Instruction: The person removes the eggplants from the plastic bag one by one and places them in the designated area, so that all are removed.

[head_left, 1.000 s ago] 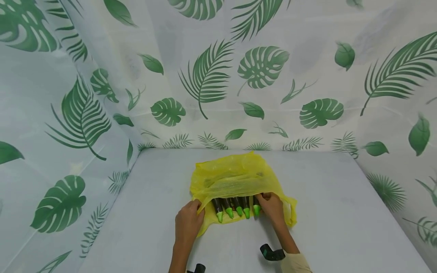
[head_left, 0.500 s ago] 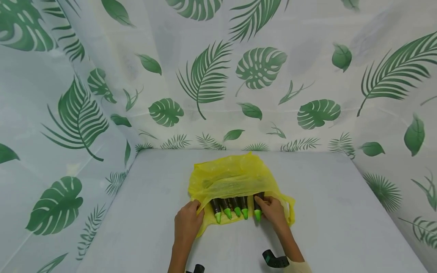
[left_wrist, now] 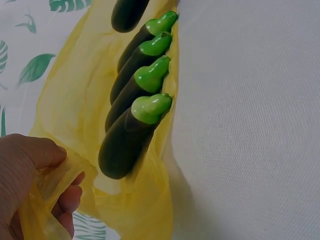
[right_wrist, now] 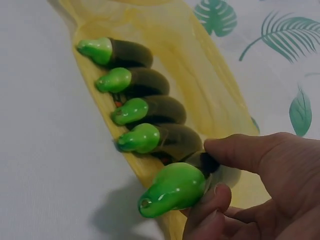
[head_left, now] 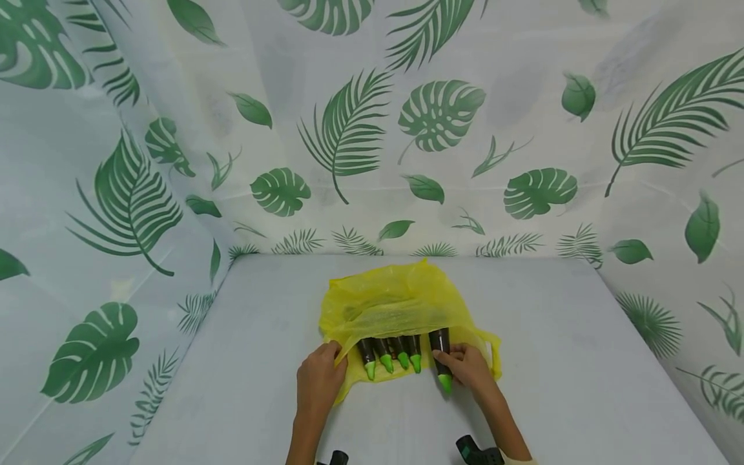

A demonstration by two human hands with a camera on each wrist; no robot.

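Observation:
A yellow plastic bag [head_left: 395, 287] lies on the table with its mouth facing me. Inside the mouth, several toy-like eggplants [left_wrist: 125, 142] lie side by side, dark bodies inward and shiny green caps outward. My left hand [head_left: 321, 374] pinches the bag's edge at the left corner, lifting the film. At the right side of the opening, my right hand [head_left: 469, 369] grips one eggplant [right_wrist: 175, 187] between thumb and fingers. Its green cap sticks out past the bag's lower edge, toward me, while its far end is still under the upper film.
The white tabletop [head_left: 552, 361] extends around the bag on both sides. Behind and to the left stand leaf-printed curtains [head_left: 360, 129]. Each wrist wears a black camera mount [head_left: 479, 452].
My right hand has drawn the rightmost eggplant toward me, farther out of the bag and apart from the others. My left hand stays at the bag's edge.

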